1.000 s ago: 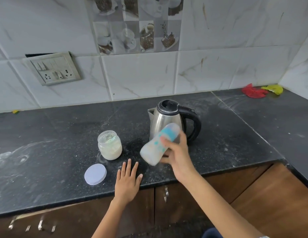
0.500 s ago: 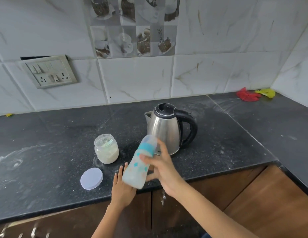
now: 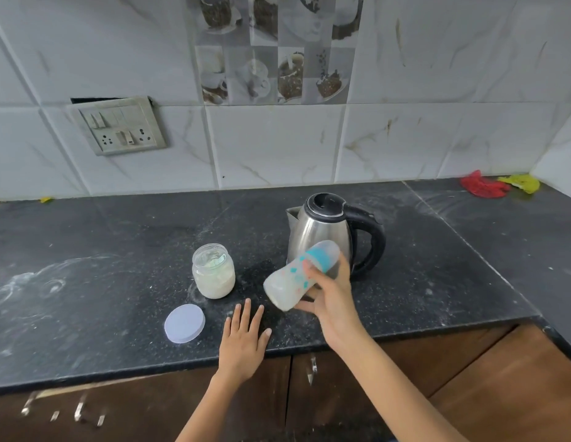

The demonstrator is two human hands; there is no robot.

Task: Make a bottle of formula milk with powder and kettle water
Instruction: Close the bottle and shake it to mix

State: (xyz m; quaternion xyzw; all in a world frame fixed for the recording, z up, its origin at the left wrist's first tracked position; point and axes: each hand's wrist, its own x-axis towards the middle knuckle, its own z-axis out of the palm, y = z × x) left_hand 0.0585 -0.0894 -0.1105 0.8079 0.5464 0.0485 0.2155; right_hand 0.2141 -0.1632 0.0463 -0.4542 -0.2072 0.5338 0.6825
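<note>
The tilted bottle (image 3: 300,275) is being gripped by the right hand (image 3: 330,301); the left hand (image 3: 244,336) is being rested, fingers spread, at the tabletop's (image 3: 118,282) front edge.

— Where does everything sit, taking the kettle (image 3: 322,234) as the mark?

— It stands on the counter (image 3: 118,250), toward the back. Left of it and a little nearer the front edge is the open jar (image 3: 213,271). The lid (image 3: 184,323) lies flat left of the kettle too, in front of the jar and just to its left.

— And the bottle (image 3: 301,274)?

— In front of the kettle, held tilted above the counter by the right hand (image 3: 330,301), its top toward the kettle. The left hand (image 3: 244,338) lies flat on the counter, in front and left of the kettle, between lid and bottle.

— Behind the kettle?

— The tiled wall (image 3: 277,145), with a switch plate (image 3: 118,126) up to the left. Two cloths (image 3: 497,185) lie far right, against the wall.
</note>
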